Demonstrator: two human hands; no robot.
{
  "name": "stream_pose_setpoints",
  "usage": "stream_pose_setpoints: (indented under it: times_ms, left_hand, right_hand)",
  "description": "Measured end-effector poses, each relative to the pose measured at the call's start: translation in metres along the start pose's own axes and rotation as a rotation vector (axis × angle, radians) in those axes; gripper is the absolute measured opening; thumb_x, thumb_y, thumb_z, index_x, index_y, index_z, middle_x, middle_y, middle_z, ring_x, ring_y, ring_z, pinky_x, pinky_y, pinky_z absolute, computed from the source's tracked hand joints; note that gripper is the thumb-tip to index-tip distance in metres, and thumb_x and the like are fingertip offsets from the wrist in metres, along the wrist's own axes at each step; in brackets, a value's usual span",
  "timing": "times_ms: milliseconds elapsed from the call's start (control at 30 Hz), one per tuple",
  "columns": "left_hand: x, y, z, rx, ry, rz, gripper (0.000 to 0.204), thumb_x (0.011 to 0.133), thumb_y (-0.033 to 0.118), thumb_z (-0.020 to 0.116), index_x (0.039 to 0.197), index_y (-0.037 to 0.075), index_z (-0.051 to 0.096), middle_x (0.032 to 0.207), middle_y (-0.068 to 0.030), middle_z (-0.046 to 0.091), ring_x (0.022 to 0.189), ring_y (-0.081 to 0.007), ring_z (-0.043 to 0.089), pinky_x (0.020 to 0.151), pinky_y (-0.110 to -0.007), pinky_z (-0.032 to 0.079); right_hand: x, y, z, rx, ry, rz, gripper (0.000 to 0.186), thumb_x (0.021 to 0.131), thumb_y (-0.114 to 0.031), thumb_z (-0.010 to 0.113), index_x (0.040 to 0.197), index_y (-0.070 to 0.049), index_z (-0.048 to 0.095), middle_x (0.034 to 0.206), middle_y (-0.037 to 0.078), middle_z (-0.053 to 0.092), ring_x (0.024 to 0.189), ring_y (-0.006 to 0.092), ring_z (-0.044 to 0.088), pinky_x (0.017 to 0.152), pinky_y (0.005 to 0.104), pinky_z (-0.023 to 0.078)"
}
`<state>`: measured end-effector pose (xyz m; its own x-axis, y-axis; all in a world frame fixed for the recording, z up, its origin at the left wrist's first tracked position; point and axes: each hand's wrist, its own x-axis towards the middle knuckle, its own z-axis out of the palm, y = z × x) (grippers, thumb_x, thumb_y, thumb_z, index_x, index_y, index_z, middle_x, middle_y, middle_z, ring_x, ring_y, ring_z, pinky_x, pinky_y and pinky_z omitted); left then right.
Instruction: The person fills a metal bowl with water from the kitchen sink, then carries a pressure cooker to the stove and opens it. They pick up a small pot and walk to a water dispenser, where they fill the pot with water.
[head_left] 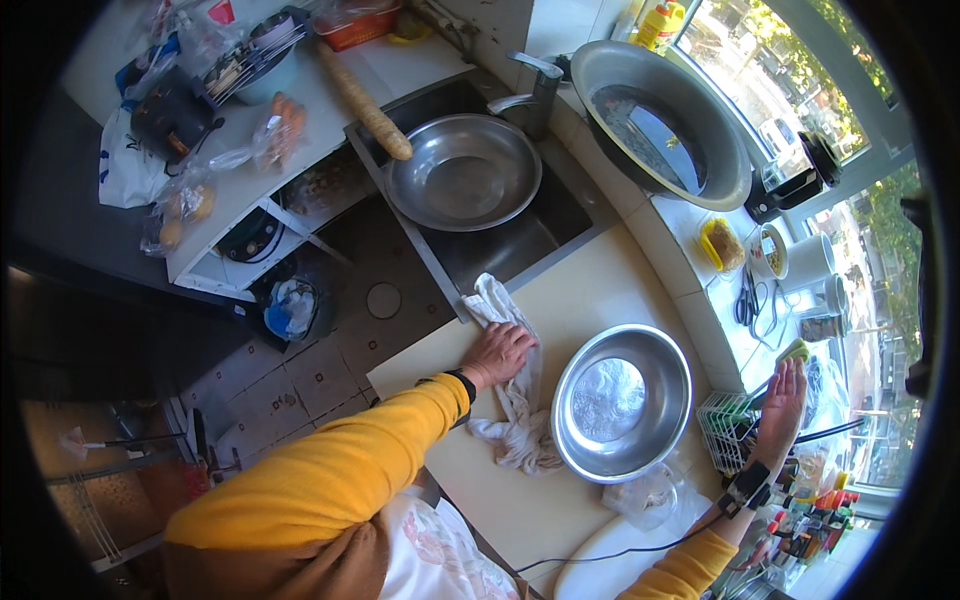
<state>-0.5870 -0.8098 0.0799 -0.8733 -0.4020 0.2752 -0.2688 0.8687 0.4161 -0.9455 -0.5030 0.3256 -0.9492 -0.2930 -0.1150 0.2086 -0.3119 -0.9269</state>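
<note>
My left hand (500, 350) grips a crumpled white cloth (520, 440) lying on the cream counter (470, 370). To its right is a steel bowl (621, 400), shiny and with water or a reflection at its bottom. My right hand (782, 405) is raised at the right side, fingers stretched out, over a white wire rack (725, 430). Just behind its fingertips is a small green item (798, 348); whether they touch it I cannot tell.
A steel basin (455, 175) rests over the sink (515, 250), a long root vegetable (365, 100) beside it. A large grey basin (620, 150), scissors (745, 300) and cups stand on the window ledge. Bottles (820, 515) crowd the lower right, near a white board (600, 570).
</note>
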Motion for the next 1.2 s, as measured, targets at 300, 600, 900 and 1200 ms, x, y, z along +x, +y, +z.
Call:
stream_pose_setpoints:
  times_ms: [300, 600, 900, 1200]
  left_hand:
    - [0.006, 0.001, -0.006, -0.015, -0.085, 0.003, 0.028, 0.079, 0.014, 0.06, 0.107, 0.017, 0.059, 0.105, -0.0047, 0.058, 0.104, -0.025, 0.054, 0.091, -0.041, 0.042]
    - [0.012, 0.005, -0.007, -0.02, -0.126, -0.016, 0.028, 0.08, 0.014, 0.058, 0.108, 0.016, 0.057, 0.104, -0.0051, 0.057, 0.101, -0.0256, 0.054, 0.09, -0.042, 0.04]
    - [0.011, 0.003, -0.006, 0.003, -0.142, -0.009, 0.029, 0.079, 0.012, 0.057, 0.107, 0.016, 0.057, 0.103, -0.0058, 0.057, 0.096, -0.0264, 0.054, 0.087, -0.043, 0.041]
    - [0.014, 0.002, -0.012, 0.0, -0.181, -0.011, 0.032, 0.08, 0.012, 0.058, 0.111, 0.017, 0.056, 0.103, -0.0052, 0.055, 0.098, -0.0249, 0.054, 0.085, -0.042, 0.041]
  right_hand:
    - [0.086, 0.018, -0.009, 0.023, 0.119, 0.004, 0.039, 0.098, -0.02, 0.055, 0.13, 0.001, 0.048, 0.133, 0.019, 0.05, 0.121, 0.0254, 0.052, 0.1, 0.033, 0.046]
    - [0.136, 0.048, 0.011, 0.081, 0.216, -0.028, 0.023, 0.093, -0.012, 0.06, 0.109, 0.001, 0.051, 0.099, 0.015, 0.059, 0.089, 0.0266, 0.065, 0.073, 0.033, 0.058]
    - [0.206, 0.085, 0.012, 0.103, 0.23, 0.118, 0.031, 0.091, -0.011, 0.059, 0.115, 0.001, 0.043, 0.105, 0.02, 0.057, 0.09, 0.0292, 0.066, 0.072, 0.0329, 0.059]
    - [0.275, 0.115, 0.01, 0.168, 0.055, 0.197, 0.045, 0.097, -0.02, 0.054, 0.131, 0.004, 0.034, 0.109, 0.023, 0.061, 0.09, 0.0299, 0.066, 0.076, 0.0338, 0.06]
